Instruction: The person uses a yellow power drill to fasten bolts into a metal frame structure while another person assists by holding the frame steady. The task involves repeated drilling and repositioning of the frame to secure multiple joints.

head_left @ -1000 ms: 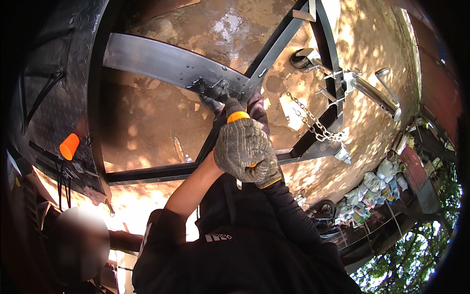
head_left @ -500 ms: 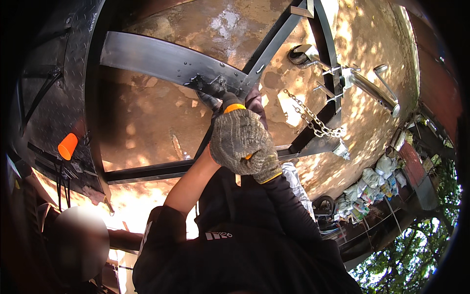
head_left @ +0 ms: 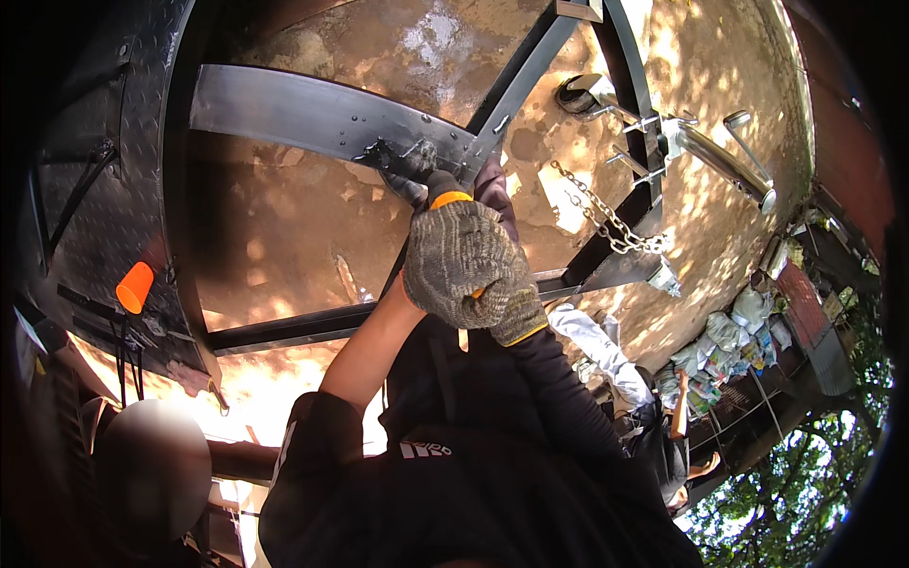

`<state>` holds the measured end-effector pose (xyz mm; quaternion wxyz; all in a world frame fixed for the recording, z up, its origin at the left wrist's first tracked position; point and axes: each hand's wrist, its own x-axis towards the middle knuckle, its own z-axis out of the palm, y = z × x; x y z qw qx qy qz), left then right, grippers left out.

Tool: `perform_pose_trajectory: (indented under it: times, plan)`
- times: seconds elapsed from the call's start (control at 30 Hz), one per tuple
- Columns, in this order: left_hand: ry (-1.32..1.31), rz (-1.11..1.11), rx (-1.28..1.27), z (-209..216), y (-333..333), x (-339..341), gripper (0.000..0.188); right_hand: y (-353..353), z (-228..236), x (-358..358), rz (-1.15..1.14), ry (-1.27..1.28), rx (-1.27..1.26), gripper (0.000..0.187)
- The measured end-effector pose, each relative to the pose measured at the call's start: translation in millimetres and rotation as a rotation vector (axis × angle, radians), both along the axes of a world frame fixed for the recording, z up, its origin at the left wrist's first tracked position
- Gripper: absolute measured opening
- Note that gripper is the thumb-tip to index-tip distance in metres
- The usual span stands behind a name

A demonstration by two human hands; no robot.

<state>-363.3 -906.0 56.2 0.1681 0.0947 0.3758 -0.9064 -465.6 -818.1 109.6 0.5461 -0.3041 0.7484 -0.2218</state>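
My left hand (head_left: 437,254) and my right hand (head_left: 500,295), both in grey knitted work gloves, are wrapped together round a tool (head_left: 449,197) with a dark head and an orange collar. The gloves hide most of its body. Its head reaches the black steel frame (head_left: 312,109), at the corner where the wide beam meets a slanting beam (head_left: 530,80). Glossy dark blotches and drops lie on the wide beam beside the tool's head. Whether the head touches the steel I cannot tell. Part of my boot (head_left: 402,187) shows beneath the beam.
A chain (head_left: 611,227) hangs at the frame's right, near a metal jack (head_left: 720,156) with a crank handle. An orange cup (head_left: 134,288) sits by the tread-plate panel (head_left: 80,199) at left. People are at lower left and lower right (head_left: 606,355); filled bags (head_left: 734,331) lie at right.
At lower right, a person in white trousers has come further into view. My hands and the tool stay at nearly the same spot on the frame; the view shifts slightly.
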Motion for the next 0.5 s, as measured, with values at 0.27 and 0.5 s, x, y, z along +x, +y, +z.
perform_pose_trajectory:
  times: [0.27,0.5]
  plan:
    - [0.063,0.087,0.067,3.0,-5.8,2.8,0.040,-20.0,7.7,2.3,0.096,0.085,-0.063,0.066]
    - [-0.062,0.017,-0.103,4.5,-3.3,5.8,0.040,-0.8,-7.8,3.1,0.094,0.090,-0.060,0.067]
